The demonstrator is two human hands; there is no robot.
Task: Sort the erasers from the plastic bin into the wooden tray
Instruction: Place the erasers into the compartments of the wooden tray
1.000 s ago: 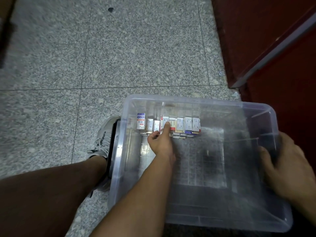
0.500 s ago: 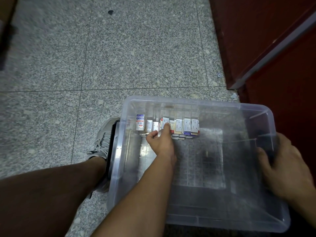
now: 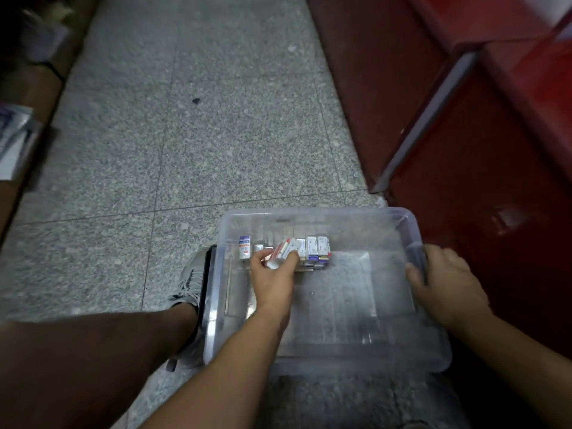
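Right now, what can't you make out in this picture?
Head view only.
Wooden tray: out of frame.
Print on the erasers: too small, blurred.
How many erasers the left hand pinches: covered by its fingers.
Papers at the left edge: cut off, motion-blurred.

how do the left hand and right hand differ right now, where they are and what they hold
The left hand reaches inside the clear plastic bin, while the right hand sits at the bin's right wall. The left hand pinches tilted white wrapped erasers beside the upright row of erasers. The right hand grips the bin's wall and holds no eraser. Both hands are bare and both grip something.
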